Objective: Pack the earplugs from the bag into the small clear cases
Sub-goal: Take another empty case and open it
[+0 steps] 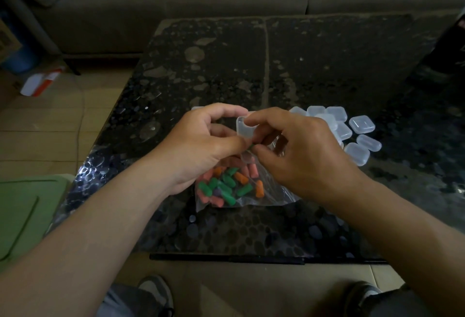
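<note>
From where I stand, no lettering can be read anywhere. The red-and-white box (40, 82) on the floor (63, 120) is too blurred to show any print.

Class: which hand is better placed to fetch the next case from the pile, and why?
Probably the right. The pile lies just beside the right hand. The left hand, which shares hold of the case, would have to cross over the bag.

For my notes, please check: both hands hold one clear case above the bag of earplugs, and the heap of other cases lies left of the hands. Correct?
Almost. In the head view the heap of other cases lies beside the right hand, not on the left. The rest is correct.
</note>
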Motion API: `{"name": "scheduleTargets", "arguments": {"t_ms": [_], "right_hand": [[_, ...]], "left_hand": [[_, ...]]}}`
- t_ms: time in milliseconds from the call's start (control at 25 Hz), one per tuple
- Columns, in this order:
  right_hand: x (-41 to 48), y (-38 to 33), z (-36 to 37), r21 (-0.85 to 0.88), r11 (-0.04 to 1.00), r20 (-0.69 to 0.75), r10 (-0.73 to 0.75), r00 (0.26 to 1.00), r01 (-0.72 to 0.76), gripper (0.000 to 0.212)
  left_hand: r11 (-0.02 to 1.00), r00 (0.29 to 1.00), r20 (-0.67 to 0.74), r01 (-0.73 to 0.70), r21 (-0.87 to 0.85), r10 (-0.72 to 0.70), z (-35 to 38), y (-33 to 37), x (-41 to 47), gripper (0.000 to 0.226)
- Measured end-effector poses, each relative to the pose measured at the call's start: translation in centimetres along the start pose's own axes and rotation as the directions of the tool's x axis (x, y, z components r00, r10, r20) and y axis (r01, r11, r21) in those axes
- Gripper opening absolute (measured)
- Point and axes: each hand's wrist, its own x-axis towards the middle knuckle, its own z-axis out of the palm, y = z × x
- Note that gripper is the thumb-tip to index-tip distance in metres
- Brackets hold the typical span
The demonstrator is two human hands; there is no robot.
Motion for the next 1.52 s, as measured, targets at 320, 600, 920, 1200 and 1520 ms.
{"name": "scheduleTargets", "arguments": {"t_ms": [320,600,920,1200,1520], "right_hand": [[0.7,0.6,-1.1,-0.086,0.929,0.069,0.367,0.928,-0.361,0.024],[0.9,0.4,-1.2,0.023,0.791,0.132,0.604,0.786,-0.612,0.019],[0.4,-0.7,0.3,0.389,0.488,0.465,0.629,0.623,-0.782,0.012],[0.3,-0.5,2.4,0.320,0.700,0.402,0.511,0.760,-0.639,0.019],[0.1,-0.1,3.2,0.070,0.934,0.257,0.323,0.911,-0.351,0.011]], "left_hand": [[0.974,0.994,-0.107,0.060,0.217,-0.037,-1.5,-0.6,0.5,0.048],[0.962,0.978,-0.171,0.159,0.221,-0.122,-1.7,-1.0,1.0,0.043],[0.971,0.974,-0.141,0.199,0.135,-0.180,-1.7,-0.7,0.9,0.030],[0.974,0.975,-0.140,0.190,0.127,-0.172,-1.6,-0.9,1.0,0.029],[0.972,0.975,-0.128,0.197,0.127,-0.181,-1.6,-0.8,0.9,0.030]]}}
